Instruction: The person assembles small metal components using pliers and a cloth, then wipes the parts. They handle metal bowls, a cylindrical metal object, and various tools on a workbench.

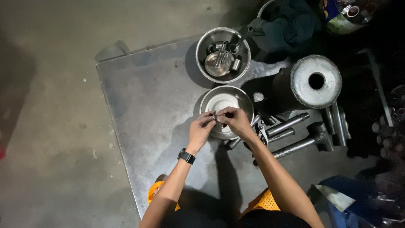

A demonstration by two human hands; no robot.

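My left hand (201, 128) and my right hand (234, 120) meet over a steel bowl (225, 98) and pinch a small metal part (214, 116) between their fingertips. A black watch (186, 156) sits on my left wrist. The bowl holds pale liquid or a white inside; my hands hide its near rim. A second steel bowl (223, 54) farther back holds several metal parts and tools.
Both bowls stand on a grey metal sheet (143, 105) laid on a concrete floor. A thick metal cylinder with a hole (316, 81) stands at right, with steel rods and a hammer-like tool (295, 131) below it. Dark cloth (287, 23) lies at the back. Blue items (358, 202) sit lower right.
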